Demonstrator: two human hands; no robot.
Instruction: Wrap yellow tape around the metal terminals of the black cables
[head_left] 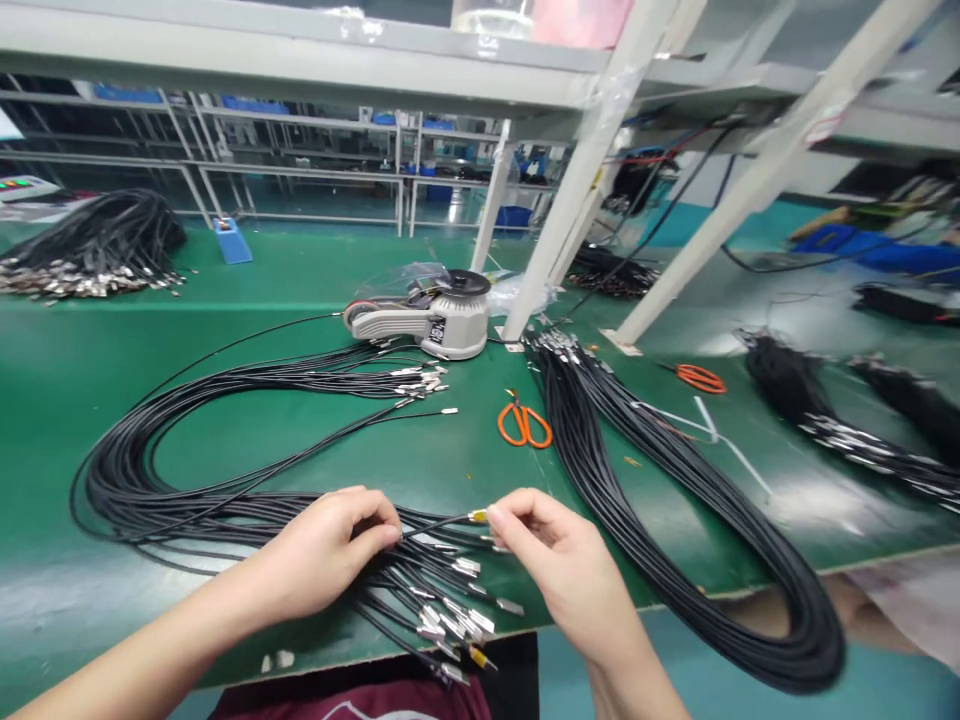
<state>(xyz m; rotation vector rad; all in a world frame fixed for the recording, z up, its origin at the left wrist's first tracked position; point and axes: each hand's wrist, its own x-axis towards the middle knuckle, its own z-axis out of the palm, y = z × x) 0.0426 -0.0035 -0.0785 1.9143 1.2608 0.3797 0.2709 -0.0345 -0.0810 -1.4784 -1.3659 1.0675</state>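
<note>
The left hand (341,545) has thumb and forefinger clamped on a cable (439,525) above the near end of the bundle (124,460) — seemingly to steady it for the right hand (551,555), whose thumb and finger pinch its yellow tip (478,516). The bundle lies curved, perhaps to keep ends within reach. A blue box (234,243) stands behind (contents too small to tell).

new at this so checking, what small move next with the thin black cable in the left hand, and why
Probably press the small yellow tape-like piece with the bare right hand: that hand is right at the piece, while the bare left hand pinches the thin black cable farther back.
</note>
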